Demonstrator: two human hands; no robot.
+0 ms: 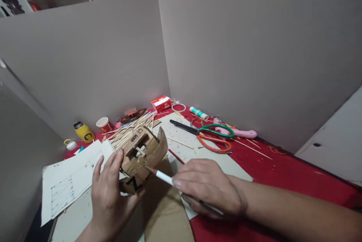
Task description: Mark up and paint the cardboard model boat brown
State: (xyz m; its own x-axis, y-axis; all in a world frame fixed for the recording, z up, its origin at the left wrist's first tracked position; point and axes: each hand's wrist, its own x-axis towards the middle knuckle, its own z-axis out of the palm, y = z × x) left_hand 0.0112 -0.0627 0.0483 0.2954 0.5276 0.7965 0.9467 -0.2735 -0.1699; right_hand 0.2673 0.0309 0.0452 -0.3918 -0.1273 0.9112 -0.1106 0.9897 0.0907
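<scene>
Head view, facing forward, down; left hand [109, 189], right hand [210, 187] near.

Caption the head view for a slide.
Left hand holds a curved brown cardboard model; right hand holds a slim white brown-tipped implement, its tip at the model's edge.

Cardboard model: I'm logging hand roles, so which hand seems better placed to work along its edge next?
Probably the right hand: it holds the white tool, tip at the cardboard model, which the left hand steadies.
</scene>
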